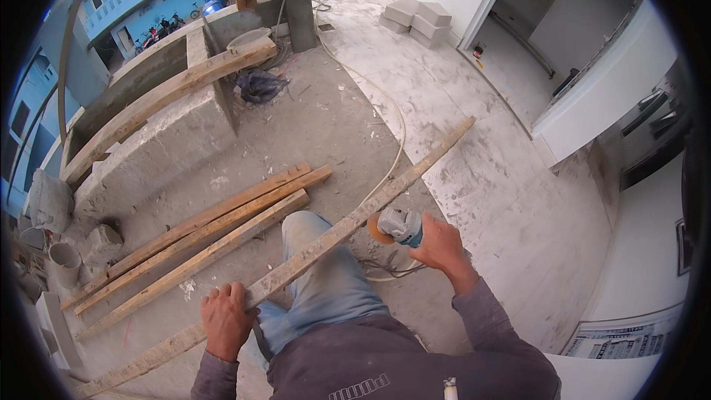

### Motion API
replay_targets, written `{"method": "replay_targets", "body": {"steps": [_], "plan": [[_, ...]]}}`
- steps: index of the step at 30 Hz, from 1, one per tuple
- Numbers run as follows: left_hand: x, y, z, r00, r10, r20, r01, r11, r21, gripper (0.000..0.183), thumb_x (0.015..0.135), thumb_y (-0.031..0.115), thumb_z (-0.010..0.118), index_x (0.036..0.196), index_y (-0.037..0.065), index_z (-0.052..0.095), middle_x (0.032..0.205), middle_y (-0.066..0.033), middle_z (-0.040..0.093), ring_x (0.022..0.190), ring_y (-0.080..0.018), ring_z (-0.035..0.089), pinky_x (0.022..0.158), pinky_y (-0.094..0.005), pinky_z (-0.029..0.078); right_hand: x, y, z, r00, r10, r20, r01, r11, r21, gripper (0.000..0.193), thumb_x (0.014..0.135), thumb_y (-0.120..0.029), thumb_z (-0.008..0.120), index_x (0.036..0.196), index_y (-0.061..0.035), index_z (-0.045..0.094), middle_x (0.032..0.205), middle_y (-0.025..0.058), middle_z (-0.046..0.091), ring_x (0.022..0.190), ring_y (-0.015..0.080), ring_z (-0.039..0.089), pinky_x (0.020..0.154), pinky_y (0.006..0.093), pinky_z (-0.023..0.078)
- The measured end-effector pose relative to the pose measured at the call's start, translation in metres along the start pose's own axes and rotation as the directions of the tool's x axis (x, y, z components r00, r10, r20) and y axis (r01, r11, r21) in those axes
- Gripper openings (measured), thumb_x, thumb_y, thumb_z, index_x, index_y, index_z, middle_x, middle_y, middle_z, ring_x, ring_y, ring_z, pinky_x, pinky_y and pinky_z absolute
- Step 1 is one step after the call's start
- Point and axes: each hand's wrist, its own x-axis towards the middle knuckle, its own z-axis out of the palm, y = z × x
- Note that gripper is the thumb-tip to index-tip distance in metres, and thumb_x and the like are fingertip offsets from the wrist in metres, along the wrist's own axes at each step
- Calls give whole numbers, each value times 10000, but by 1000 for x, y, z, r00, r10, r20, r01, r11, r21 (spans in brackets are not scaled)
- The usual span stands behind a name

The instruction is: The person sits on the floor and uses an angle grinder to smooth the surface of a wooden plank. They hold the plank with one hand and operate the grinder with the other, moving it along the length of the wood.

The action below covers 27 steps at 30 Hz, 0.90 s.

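A long, rough wooden batten (318, 248) slants across my thigh, from the lower left up to the right. My left hand (226, 320) is closed round it left of my knee. In my right hand (442, 244) is an angle grinder (401, 227), gripped by its teal body. Its orange-brown disc (381, 227) is close beside the batten's right edge; whether they touch I cannot tell. Several sawn wooden battens (215, 226) lie side by side on the floor to the left of my leg.
A thick plank (178, 87) rests on a low concrete wall (163, 141) at the left. Grey blocks (418, 21) are stacked at the far side. A cable (400, 122) runs over the pale floor tiles (511, 200). A dark plastic bag (261, 86) lies by the wall.
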Motion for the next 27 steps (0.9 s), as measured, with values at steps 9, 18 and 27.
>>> {"method": "replay_targets", "body": {"steps": [9, 18, 27], "plan": [[-7, -5, 15, 998, -18, -66, 17, 1000, -21, 498, 706, 289, 972, 1020, 109, 631, 987, -90, 654, 975, -328, 646, 870, -478, 453, 34, -4, 7, 992, -79, 95, 91, 987, -129, 611, 763, -273, 898, 1233, -26, 597, 1077, 236, 759, 994, 460, 759, 846, 542, 610], [-9, -10, 20, 997, -4, -81, 1, 999, -39, 499, 701, 297, 971, 1058, 122, 669, 987, -71, 659, 980, -315, 657, 861, -469, 462, 51, -8, 4, 985, 29, 171, 4, 983, -185, 598, 779, -272, 890, 1223, -8, 588, 1115, 267, 763, 1037, 461, 763, 894, 536, 615], [-5, -10, 23, 994, -3, -113, -7, 996, -90, 535, 696, 279, 979, 1098, 123, 662, 1014, -80, 681, 1002, -318, 679, 860, -464, 477, 4, -59, -17, 951, -279, 134, 291, 953, -80, 572, 752, -291, 911, 1132, -25, 577, 1002, 218, 747, 927, 450, 762, 821, 534, 613]]}}
